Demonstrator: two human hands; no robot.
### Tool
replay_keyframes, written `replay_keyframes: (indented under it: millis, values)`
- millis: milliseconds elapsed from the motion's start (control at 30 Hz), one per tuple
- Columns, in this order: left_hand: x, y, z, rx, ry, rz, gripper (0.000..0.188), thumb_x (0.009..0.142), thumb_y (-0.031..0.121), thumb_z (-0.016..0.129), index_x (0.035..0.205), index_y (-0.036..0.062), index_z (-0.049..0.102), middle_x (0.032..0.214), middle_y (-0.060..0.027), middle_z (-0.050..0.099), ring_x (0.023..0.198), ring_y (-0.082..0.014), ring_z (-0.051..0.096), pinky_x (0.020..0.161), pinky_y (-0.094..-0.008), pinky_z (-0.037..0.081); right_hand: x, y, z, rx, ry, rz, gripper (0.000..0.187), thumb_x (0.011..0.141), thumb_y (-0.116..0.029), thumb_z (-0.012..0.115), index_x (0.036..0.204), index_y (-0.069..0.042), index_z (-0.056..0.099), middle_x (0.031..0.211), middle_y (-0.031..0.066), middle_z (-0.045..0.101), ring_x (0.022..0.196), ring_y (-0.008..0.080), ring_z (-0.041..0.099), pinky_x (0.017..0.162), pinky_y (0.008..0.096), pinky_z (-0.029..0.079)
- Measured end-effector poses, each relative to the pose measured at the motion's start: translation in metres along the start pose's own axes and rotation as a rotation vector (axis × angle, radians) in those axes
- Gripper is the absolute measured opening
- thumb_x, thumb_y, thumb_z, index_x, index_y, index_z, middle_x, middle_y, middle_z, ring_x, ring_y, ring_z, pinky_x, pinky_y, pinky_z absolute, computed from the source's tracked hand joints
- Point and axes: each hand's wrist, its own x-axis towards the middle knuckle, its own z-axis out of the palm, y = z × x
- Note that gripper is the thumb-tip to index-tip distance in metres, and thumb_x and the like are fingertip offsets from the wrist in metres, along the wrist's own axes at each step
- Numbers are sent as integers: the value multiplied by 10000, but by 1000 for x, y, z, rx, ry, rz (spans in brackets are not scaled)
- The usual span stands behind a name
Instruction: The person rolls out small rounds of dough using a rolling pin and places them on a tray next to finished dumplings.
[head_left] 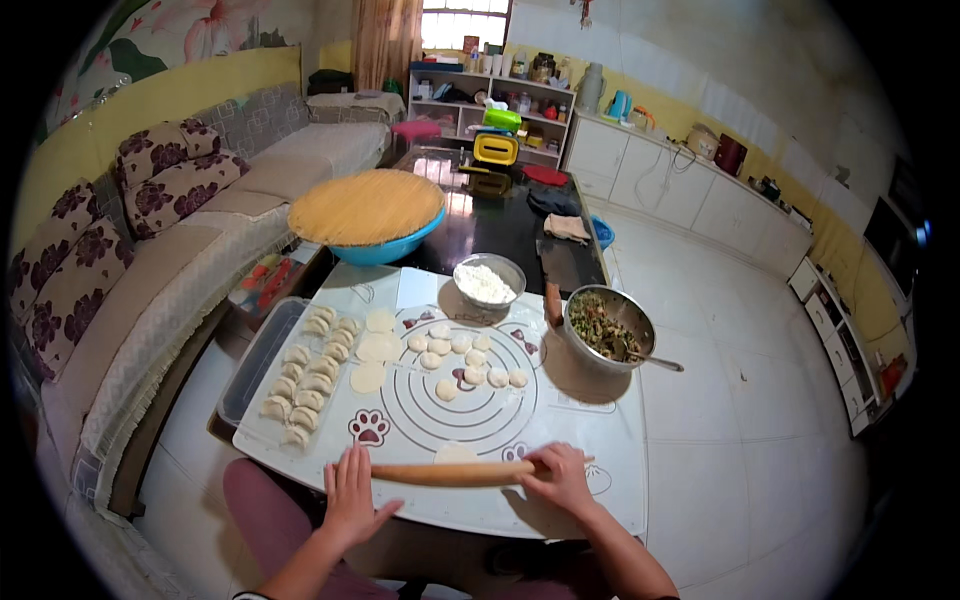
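Note:
A wooden rolling pin point(450, 474) lies crosswise near the front edge of the printed white mat point(590, 430). My left hand point(352, 497) rests at its left end, fingers stretched out and thumb apart. Around its right end, the fingers of my right hand point(562, 478) are closed. A flat dough round point(457, 453) shows just beyond the pin, partly hidden by it. Several small dough pieces point(462, 343) lie on the mat's printed circles. Left of them are rolled dumpling wrappers point(379, 347), then rows of folded dumplings point(318, 383) in a clear tray.
A bowl of white flour point(487, 281) stands behind the dough pieces. To the right is a metal bowl of chopped filling point(607, 328) with a spoon. A round woven lid point(368, 207) covers a blue basin point(385, 250). A sofa point(190, 240) runs along the left.

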Motion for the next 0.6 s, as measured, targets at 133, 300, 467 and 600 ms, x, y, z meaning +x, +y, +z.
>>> replay_keyframes:
  millis: [133, 300, 467, 600]
  values:
    - [63, 1, -3, -55, 90, -125, 932, 852, 564, 515, 1440, -53, 137, 1510, -213, 148, 1414, -325, 88, 1117, -518, 3, 48, 13, 22, 20, 10, -11, 287, 667, -343, 754, 831, -116, 694, 771, 44, 614, 779, 237, 557, 715, 373, 403]
    - [37, 8, -9, -39, 67, -3, 907, 860, 538, 522, 1431, -63, 154, 1505, -223, 153, 1411, -335, 99, 1112, -531, 5, 19, 36, 4, 124, -22, 89, 255, 664, -309, 760, 818, -114, 701, 772, 53, 632, 791, 248, 585, 696, 368, 449]
    - [16, -1, 0, -14, 30, -26, 928, 864, 565, 497, 1438, -60, 121, 1513, -212, 133, 1414, -321, 93, 1114, -524, 7, 14, 6, 5, 7, -24, 17, 285, 658, -334, 756, 853, -134, 697, 786, 36, 611, 795, 238, 567, 730, 371, 403]
    - [70, 2, -3, -62, 83, -146, 904, 875, 567, 475, 1435, -61, 146, 1512, -215, 134, 1416, -312, 83, 1119, -510, 2, 59, 23, 24, 35, 7, -9, 293, 684, -362, 735, 834, -113, 696, 773, 45, 613, 782, 242, 564, 715, 378, 407]
